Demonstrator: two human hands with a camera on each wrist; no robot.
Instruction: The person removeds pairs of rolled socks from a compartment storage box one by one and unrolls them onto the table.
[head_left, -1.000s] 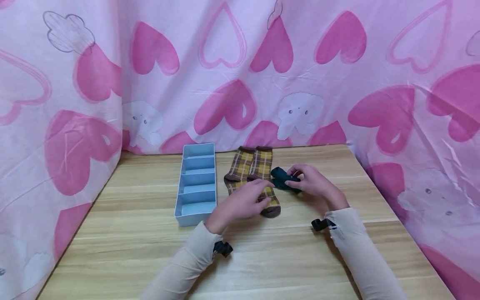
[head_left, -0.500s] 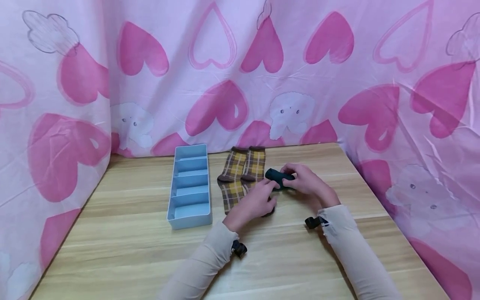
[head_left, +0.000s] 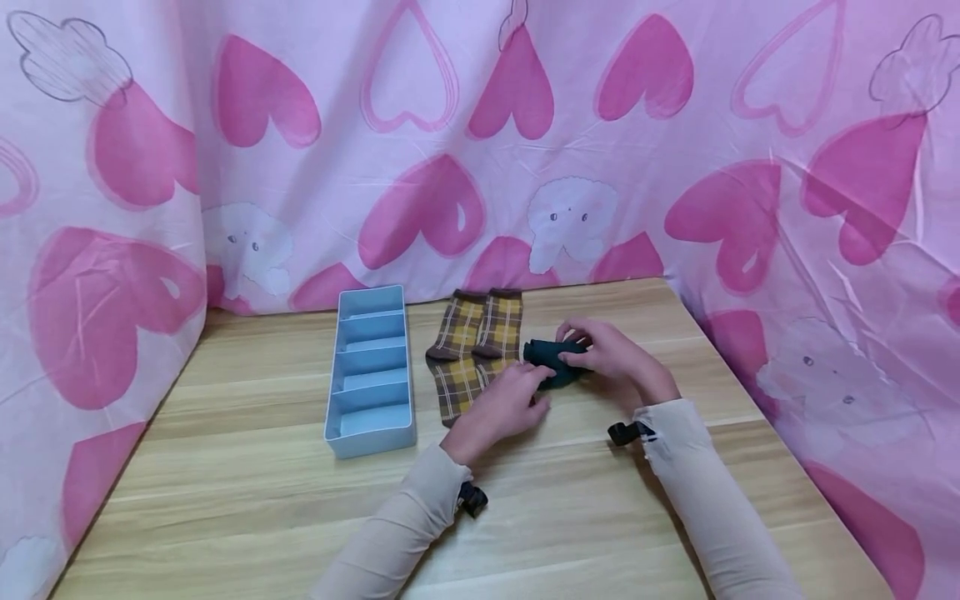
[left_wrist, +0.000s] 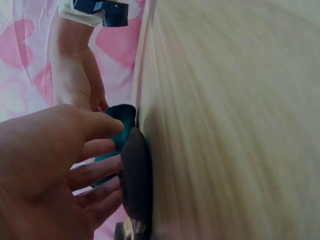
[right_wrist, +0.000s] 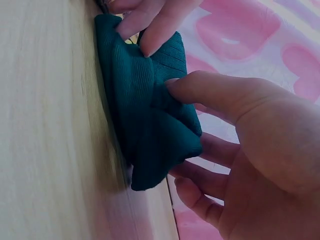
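Note:
A dark green ribbed sock (head_left: pixel 551 357), partly folded over and bunched, is held just above the wooden table. My right hand (head_left: pixel 611 354) pinches its right end, thumb (right_wrist: pixel 192 90) on the near side and fingers behind. At the other end my left hand (head_left: pixel 506 408) touches it with fingertips, the fingers fairly straight and spread in the left wrist view. Whether a second sock lies inside the fold I cannot tell. Beside it lies a pair of brown and yellow plaid socks (head_left: pixel 461 329), laid flat; my left hand covers part of them, and a dark toe (left_wrist: pixel 136 170) shows under its fingers.
A light blue box (head_left: pixel 371 437) with a row of several compartments stands left of the plaid socks. Pink heart-patterned cloth (head_left: pixel 420 208) hangs behind the table and on both sides. Dark wrist cameras (head_left: pixel 472 498) sit at both sleeve cuffs.
My left hand has moved right, from over the plaid socks to the green sock, and touches it. The green sock's fold has changed shape in my right hand. The head view has shifted slightly.

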